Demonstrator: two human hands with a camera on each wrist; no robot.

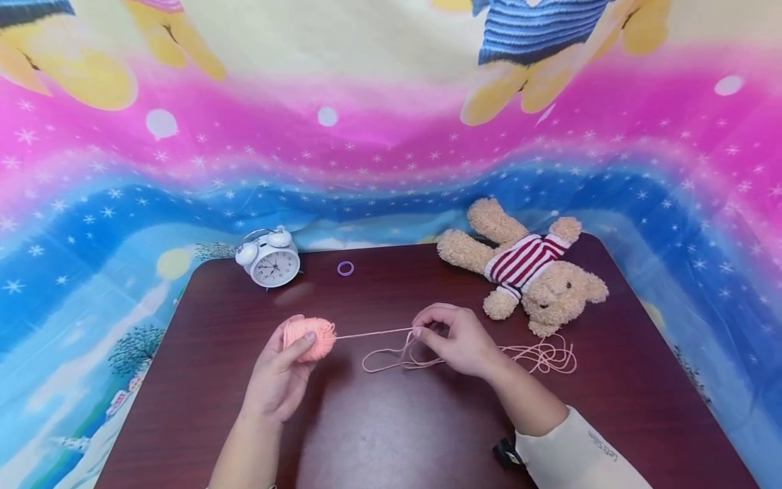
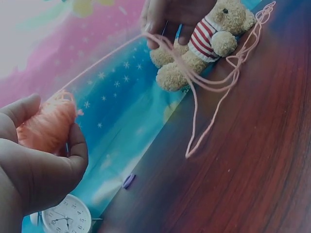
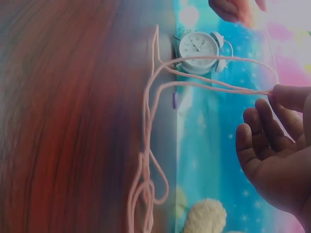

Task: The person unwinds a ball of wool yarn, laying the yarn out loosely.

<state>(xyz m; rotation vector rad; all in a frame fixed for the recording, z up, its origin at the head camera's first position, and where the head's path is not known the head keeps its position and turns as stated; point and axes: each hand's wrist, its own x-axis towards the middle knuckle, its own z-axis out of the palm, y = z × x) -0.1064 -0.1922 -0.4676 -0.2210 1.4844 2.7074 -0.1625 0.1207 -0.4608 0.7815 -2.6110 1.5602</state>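
My left hand (image 1: pixel 286 373) grips a small ball of peach-coloured yarn (image 1: pixel 310 338), its thumb lying across the front. From the ball a strand of yarn (image 1: pixel 375 333) runs straight across to my right hand (image 1: pixel 457 338), which pinches it between thumb and forefinger. In the right wrist view the other fingers (image 3: pixel 265 128) of that hand are loosely bent, away from the strand. Loops of loose yarn (image 2: pixel 214 85) hang from the pinch and trail to a tangle on the table beside the teddy bear (image 1: pixel 552 288).
A white twin-bell alarm clock (image 1: pixel 273 265) stands at the back left of the dark wooden table (image 1: pixel 379 421). Right of it lies a purple ring (image 1: pixel 345 268). The bear, in a striped jumper, lies at the back right. A printed cloth (image 1: pixel 379 163) hangs behind the table.
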